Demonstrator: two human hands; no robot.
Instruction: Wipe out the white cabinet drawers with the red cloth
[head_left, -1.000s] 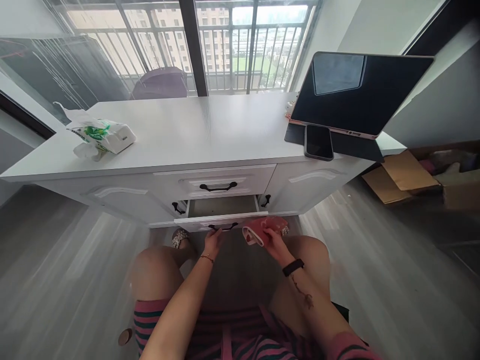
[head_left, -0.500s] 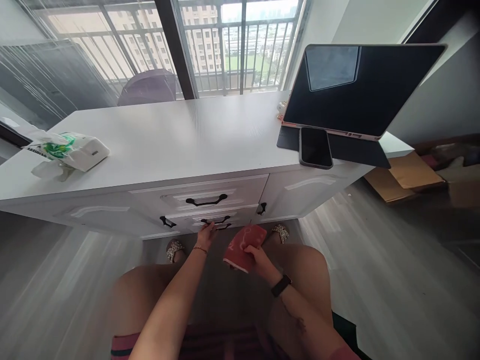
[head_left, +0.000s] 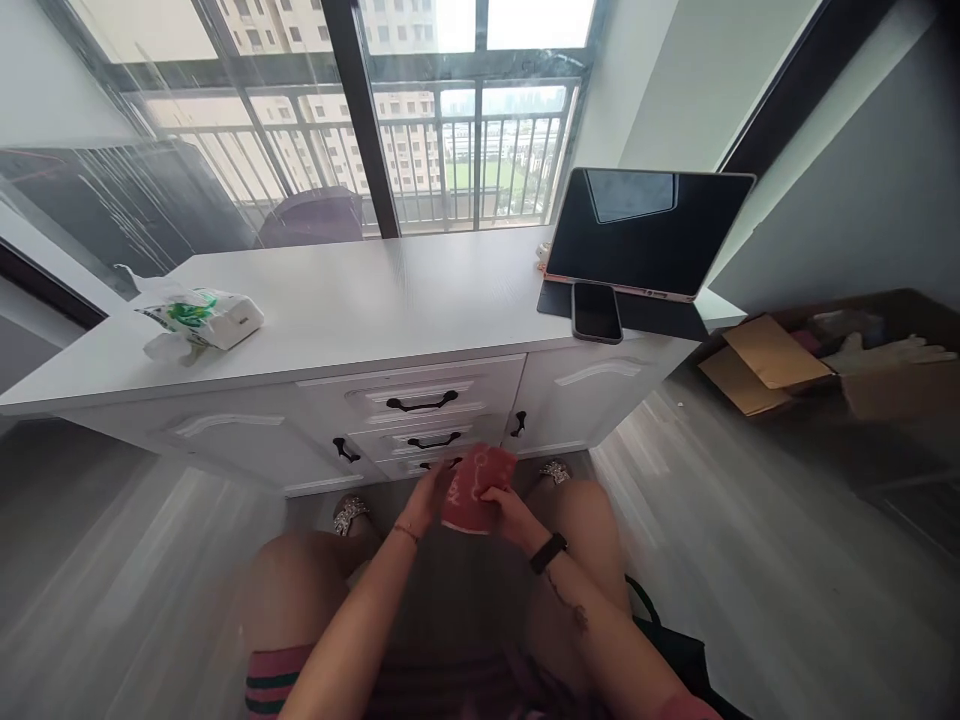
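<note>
A folded red cloth (head_left: 474, 492) with pale markings hangs in front of the lower drawers of a white cabinet (head_left: 390, 305). My right hand (head_left: 510, 508) grips its right side, thumb on top. My left hand (head_left: 429, 497) is at the cloth's left edge, just below the black drawer handle (head_left: 434, 440); its fingers are blurred and partly hidden, so whether it touches the cloth is unclear. The drawers look closed.
On the cabinet top are a tissue pack (head_left: 217, 318) at the left, and a tablet (head_left: 645, 230) with a phone (head_left: 596, 312) at the right. An open cardboard box (head_left: 795, 350) stands on the floor at the right. A dark bag (head_left: 675, 650) lies beside my right leg.
My left hand has left the drawer handle and moved to the cloth's left edge. The cloth, still in my right hand, has shifted slightly left. The camera view has tilted up.
</note>
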